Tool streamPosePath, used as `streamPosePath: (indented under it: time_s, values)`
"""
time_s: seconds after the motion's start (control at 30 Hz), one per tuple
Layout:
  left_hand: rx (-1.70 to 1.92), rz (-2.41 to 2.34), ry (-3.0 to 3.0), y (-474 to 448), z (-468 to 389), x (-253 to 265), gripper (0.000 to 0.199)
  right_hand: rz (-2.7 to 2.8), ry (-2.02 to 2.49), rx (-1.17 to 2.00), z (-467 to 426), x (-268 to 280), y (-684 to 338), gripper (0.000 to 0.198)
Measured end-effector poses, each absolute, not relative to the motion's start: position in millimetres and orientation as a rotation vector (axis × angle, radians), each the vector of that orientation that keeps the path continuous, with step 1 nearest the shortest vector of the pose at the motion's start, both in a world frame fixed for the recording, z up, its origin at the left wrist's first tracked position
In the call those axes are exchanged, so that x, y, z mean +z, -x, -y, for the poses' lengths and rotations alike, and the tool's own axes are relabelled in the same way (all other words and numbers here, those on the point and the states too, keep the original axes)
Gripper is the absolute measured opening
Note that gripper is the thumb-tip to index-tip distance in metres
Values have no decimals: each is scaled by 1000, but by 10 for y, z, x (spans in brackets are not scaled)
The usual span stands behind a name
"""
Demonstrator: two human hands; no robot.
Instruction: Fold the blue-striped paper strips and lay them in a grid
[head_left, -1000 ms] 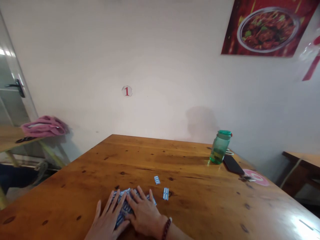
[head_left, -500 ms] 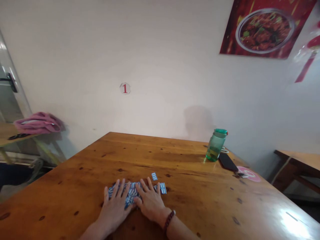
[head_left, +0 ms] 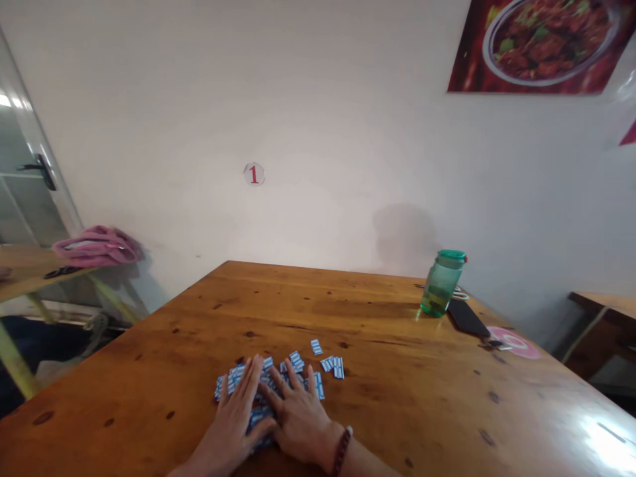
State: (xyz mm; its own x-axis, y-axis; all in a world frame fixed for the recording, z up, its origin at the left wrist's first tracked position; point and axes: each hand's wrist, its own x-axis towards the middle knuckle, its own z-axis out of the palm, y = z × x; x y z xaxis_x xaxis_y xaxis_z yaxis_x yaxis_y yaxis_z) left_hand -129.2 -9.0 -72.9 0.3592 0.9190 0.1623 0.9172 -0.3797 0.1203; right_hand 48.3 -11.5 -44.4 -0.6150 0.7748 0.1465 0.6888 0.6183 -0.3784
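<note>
- Landmark = green bottle [head_left: 441, 285], upright on wooden table [head_left: 387, 404].
- Heap of blue-and-white pcs [head_left: 232, 380]: on tabletop, left of bottle & much nearer the camera; partly hidden by both hands, so no full count.
- L hand [head_left: 232, 421]: on heap's left part, flat, fingers straight & close together, thumb out toward R hand; nothing gripped that I can see.
- R hand [head_left: 301, 421]: on heap's right part, btw L hand & bottle; palm down, fingers spread, not clenched, no pc pinched. Dark red bracelet [head_left: 342, 450] on that wrist.
- Done, as far as shows: most visible pcs in one cluster, overlapping at mixed angles.
- Not done: no neat stack or row visible. Single loose pc [head_left: 317, 347] and loose pair [head_left: 332, 365] lie apart from cluster, on its bottle-facing side. Prob. an early, unordered stage, judging by the jumble.
- Faces under the palms: can't tell.
- Dark phone [head_left: 467, 318]: just right of bottle, w/ pink disc [head_left: 524, 346] farther right & nearer the camera; neither hand near them.
</note>
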Motion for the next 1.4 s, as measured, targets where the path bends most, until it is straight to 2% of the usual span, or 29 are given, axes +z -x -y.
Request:
streamPosePath:
  time_s: [0.1,0.23,0.33,0.43,0.53,0.63,0.73,0.8,0.9,1.03,1.13,1.4]
  values:
    - [313,-1681,-2632,1456,146,-693,69,2539,1219,399,219,-488,-659,55]
    - [122,-1402,-2680,1355,211,-599,63,2331,1614,303,38,-566,-861,54]
    - [92,-1720,-2575,1132,154,-550,62,2212,1790,266,-139,-576,-770,52]
    - [101,-2134,-2428,1095,51,-534,64,2332,1608,288,-115,-558,-585,48]
    - [99,-2249,-2364,1313,4,-542,67,2554,1238,348,36,-534,-535,47]
    - [48,-2297,-2274,1557,55,-589,73,2483,1339,362,68,-507,-672,46]
    - [53,-2147,-2376,1583,162,-667,69,2175,1807,326,-71,-492,-822,51]
    - [63,-1978,-2458,1477,218,-704,64,2091,1938,337,-163,-492,-844,54]
    - [110,-1813,-2522,1283,200,-686,58,2227,1754,350,-156,-488,-756,52]
    - [179,-2024,-2413,1161,-61,-563,51,2415,1422,370,96,-472,-619,51]
    - [147,-1906,-2526,1122,-312,-511,49,2563,1278,461,266,-504,-643,53]
    - [132,-1587,-2640,979,-241,-557,59,2248,1721,291,64,-673,-912,56]
